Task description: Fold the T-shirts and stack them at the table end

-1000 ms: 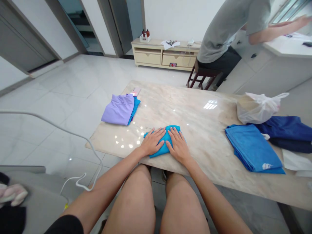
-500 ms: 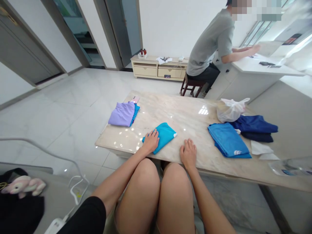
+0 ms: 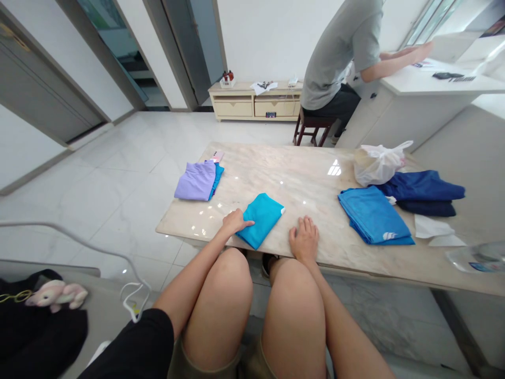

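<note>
A folded turquoise garment point(image 3: 262, 217) lies on the marble table in front of my knees, a small white patch at its right corner. My left hand point(image 3: 235, 221) grips its left edge, thumb on top and the other fingers partly hidden along the side. To the right of the cloth, my right hand point(image 3: 305, 236) rests palm down on the tabletop near the front edge, fingers stretched out and holding nothing. A folded lilac garment point(image 3: 196, 180) lies at the table's left end over a blue one. Further right is a folded blue garment point(image 3: 373, 216) with a white logo.
Dark blue clothes point(image 3: 424, 185), a white plastic bag point(image 3: 379, 164) and papers point(image 3: 434, 230) lie on the table's right side, beyond them a clear plastic container point(image 3: 479, 258). A phone point(image 3: 216, 156) is behind the lilac cloth. Across the room, a person point(image 3: 343, 58) sits on a stool.
My left hand has slid from the top of the turquoise garment to its left edge and taken hold there. The garment has shifted slightly. My right hand stays on the table.
</note>
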Available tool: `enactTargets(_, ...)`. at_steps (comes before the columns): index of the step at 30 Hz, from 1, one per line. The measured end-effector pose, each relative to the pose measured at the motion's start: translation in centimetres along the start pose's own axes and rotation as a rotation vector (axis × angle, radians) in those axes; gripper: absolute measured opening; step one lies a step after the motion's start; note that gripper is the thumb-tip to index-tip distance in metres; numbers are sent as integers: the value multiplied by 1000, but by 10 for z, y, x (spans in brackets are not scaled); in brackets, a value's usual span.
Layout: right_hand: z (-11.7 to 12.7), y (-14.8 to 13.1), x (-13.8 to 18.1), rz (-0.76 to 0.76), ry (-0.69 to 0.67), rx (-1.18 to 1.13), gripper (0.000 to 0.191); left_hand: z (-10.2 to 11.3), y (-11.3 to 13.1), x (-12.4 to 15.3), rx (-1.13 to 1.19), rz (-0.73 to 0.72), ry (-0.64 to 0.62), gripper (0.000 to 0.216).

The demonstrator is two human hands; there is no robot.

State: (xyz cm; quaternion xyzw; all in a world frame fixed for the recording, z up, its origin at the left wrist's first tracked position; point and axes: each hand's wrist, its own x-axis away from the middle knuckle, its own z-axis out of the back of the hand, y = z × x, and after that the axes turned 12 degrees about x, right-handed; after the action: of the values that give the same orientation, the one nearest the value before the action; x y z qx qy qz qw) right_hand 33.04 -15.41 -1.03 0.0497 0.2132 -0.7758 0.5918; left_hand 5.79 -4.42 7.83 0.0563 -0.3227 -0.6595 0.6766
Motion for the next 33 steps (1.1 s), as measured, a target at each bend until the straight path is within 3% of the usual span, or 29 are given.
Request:
enactTargets(6,1,2,0,5,-6,17,60,-5,-6,13,246,-93,-77,42)
enactTargets(10,-1,5,2,19,33,33,60,5,-19,33,635,-161,-38,43)
enactTargets(14,-5,8,3,31,33,30,64,42,-46,56,816,-149,55,50)
enactTargets(20,-9,13,4,65,66,35,67,129,-91,74,888,-128,146,63)
enactTargets(25,-13,17,4,84,108,75,70,207,-93,43,814,-315,238,66)
enactTargets(28,-14,17,3,92,132,87,69,240,-94,8,845,-391,306,59)
enactTargets(30,-14,17,3,103,149,94,69,247,-101,-18,857,-327,371,53)
enactTargets(33,-13,18,3,133,155,108,70,233,-126,-49,778,-104,456,44)
